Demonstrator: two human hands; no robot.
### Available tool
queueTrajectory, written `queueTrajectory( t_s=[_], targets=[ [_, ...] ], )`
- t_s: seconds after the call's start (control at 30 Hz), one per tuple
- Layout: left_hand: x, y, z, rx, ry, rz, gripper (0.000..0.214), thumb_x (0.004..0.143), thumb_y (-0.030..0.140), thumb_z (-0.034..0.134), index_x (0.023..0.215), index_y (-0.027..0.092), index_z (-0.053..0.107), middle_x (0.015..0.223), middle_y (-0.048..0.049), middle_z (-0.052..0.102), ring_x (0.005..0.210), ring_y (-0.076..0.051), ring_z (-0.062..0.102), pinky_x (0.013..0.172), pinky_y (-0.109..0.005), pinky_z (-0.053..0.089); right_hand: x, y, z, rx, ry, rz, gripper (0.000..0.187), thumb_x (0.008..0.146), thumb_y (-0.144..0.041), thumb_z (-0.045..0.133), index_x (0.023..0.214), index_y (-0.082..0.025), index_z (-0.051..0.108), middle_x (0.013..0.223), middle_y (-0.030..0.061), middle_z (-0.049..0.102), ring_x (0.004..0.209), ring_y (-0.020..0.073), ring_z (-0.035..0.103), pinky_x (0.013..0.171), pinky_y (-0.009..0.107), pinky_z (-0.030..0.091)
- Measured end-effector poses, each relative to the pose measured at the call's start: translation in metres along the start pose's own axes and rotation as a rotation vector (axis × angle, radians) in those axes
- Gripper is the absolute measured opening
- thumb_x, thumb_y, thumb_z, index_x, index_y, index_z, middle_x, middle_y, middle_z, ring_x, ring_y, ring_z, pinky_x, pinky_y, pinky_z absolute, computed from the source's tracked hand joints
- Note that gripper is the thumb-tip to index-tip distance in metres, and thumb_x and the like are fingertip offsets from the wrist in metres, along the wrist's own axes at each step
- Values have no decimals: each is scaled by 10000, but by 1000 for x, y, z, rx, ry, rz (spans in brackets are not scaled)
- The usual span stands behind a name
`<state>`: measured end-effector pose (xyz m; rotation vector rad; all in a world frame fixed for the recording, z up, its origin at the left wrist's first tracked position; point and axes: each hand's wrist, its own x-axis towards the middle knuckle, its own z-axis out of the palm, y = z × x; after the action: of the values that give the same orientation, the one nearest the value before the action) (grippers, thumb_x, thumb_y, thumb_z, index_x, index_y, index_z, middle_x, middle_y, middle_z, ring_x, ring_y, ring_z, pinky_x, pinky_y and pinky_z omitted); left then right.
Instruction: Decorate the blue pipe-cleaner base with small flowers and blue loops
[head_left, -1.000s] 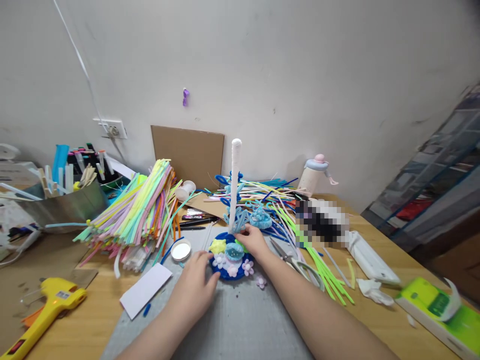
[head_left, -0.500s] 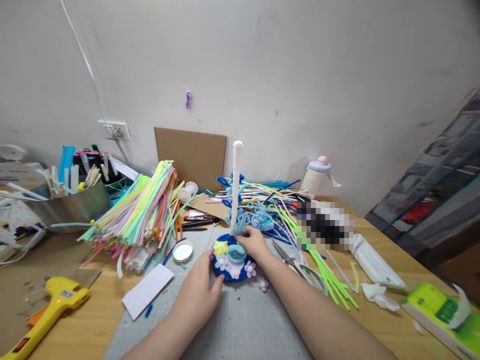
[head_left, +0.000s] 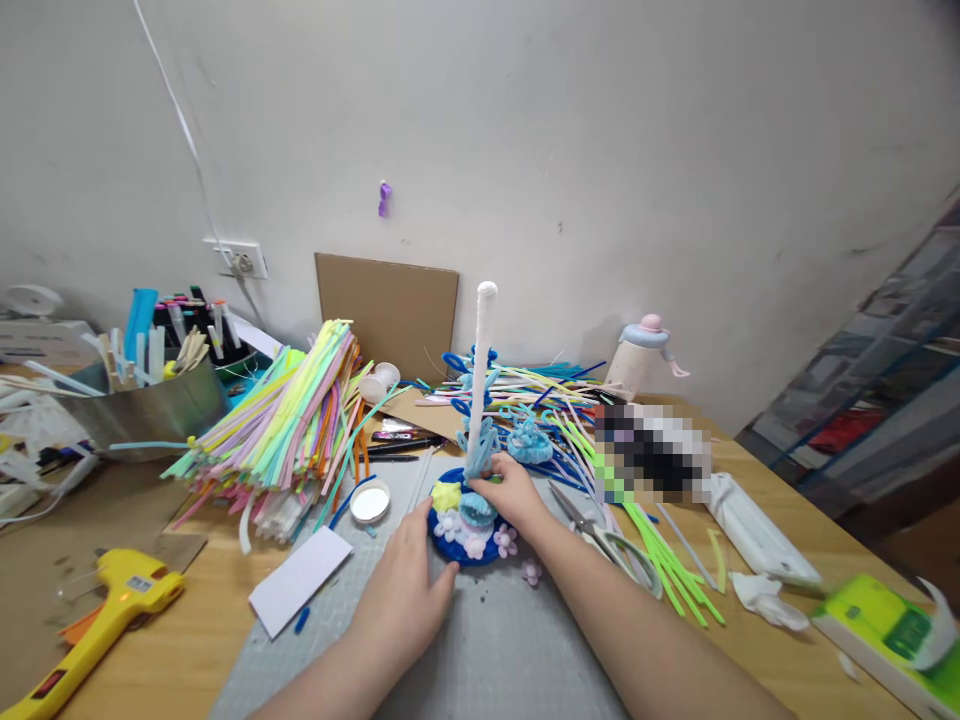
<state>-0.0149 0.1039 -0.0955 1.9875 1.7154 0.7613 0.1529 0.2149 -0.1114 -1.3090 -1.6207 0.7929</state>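
Note:
A round dark blue pipe-cleaner base (head_left: 444, 549) lies on the grey mat, decorated with a yellow star (head_left: 447, 496), small white and pink flowers and a light blue curled shape (head_left: 478, 510). From its back rises a white fuzzy post (head_left: 482, 350), leaning slightly right. My left hand (head_left: 411, 578) grips the base's left edge, thumb at the front and fingers along the side. My right hand (head_left: 516, 493) pinches at the post's foot, where a looped light blue pipe-cleaner piece (head_left: 478, 440) stands; its fingertips partly hide the contact. A loose pink flower (head_left: 531, 572) lies beside my right forearm.
Scissors (head_left: 600, 530) and green pipe cleaners (head_left: 660, 560) lie right. At left are a pipe-cleaner bundle (head_left: 292, 410), a white card (head_left: 300, 580), a round white lid (head_left: 370, 501) and a yellow glue gun (head_left: 124, 605). A bottle (head_left: 636, 355) stands behind.
The light blue looped piece at my right fingertips has shifted slightly left, across the post's foot. My left hand stays on the base. The whole view has shifted a little.

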Motion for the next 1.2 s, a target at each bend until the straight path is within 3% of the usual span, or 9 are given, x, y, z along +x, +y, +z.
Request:
queueTrajectory(
  t_s=[0.27, 0.47, 0.6, 0.73, 0.83, 0.93, 1.03, 1.13, 1.2],
  targets=[
    [-1, 0, 3, -69, 37, 8, 610, 698, 258, 545, 1276, 150, 380, 1249, -140, 467, 1196, -273, 398, 995, -418, 307, 8, 5, 3, -80, -101, 18, 122, 585, -240, 657, 673, -164, 693, 764, 42, 618, 760, 187, 562, 722, 286, 430],
    [30, 5, -6, -139, 193, 17, 396, 721, 241, 528, 1109, 163, 505, 1074, -96, 544, 1044, -232, 495, 905, -395, 378, 11, 8, 0, -104, -143, -17, 118, 606, -256, 656, 663, -158, 689, 765, 45, 630, 770, 190, 569, 727, 287, 428],
    [65, 18, -4, -178, 129, 2, 328, 683, 205, 564, 1007, 154, 564, 975, -80, 595, 918, -204, 545, 811, -324, 411, 12, 7, -5, -138, -171, -61, 128, 620, -291, 658, 661, -174, 690, 767, 44, 634, 798, 204, 571, 761, 308, 411],
    [94, 21, 6, -82, 98, -3, 251, 648, 201, 594, 891, 144, 621, 862, -70, 617, 806, -194, 554, 702, -276, 397, 9, 3, -10, -168, -194, -106, 117, 679, -269, 606, 697, -206, 703, 826, 47, 636, 864, 214, 564, 795, 321, 393],
    [104, 14, 13, -65, 47, 2, 95, 624, 221, 627, 696, 160, 639, 703, -32, 610, 697, -172, 543, 623, -251, 368, 4, 1, -14, -189, -210, -123, 150, 715, -219, 555, 713, -221, 705, 881, 45, 633, 902, 207, 559, 810, 314, 384],
    [106, 6, 18, -71, 37, -15, 84, 622, 244, 640, 617, 164, 615, 612, 0, 573, 618, -144, 510, 576, -234, 336, 1, 1, -19, -208, -196, -111, 191, 735, -181, 510, 756, -217, 696, 905, 49, 629, 908, 201, 563, 817, 315, 386],
    [105, 2, 20, -82, 38, -15, 124, 632, 266, 638, 580, 164, 588, 588, 18, 538, 599, -130, 484, 554, -223, 313, 2, -9, -36, -224, -139, -81, 224, 757, -160, 469, 817, -204, 680, 918, 65, 631, 927, 214, 560, 835, 344, 388],
    [105, 0, 22, -100, 43, -6, 128, 643, 262, 628, 582, 165, 573, 598, 25, 527, 607, -124, 480, 555, -218, 310, -2, -35, -72, -213, -95, -97, 189, 765, -157, 488, 770, -188, 674, 863, 66, 644, 884, 222, 573, 823, 366, 409],
    [104, 0, 23, -114, 53, -7, 116, 649, 250, 618, 589, 165, 568, 604, 27, 525, 615, -122, 484, 566, -217, 317, -11, -54, -104, -129, 74, -158, 176, 802, -199, 490, 834, -202, 662, 903, 59, 640, 900, 213, 569, 833, 371, 420]
  ],
)
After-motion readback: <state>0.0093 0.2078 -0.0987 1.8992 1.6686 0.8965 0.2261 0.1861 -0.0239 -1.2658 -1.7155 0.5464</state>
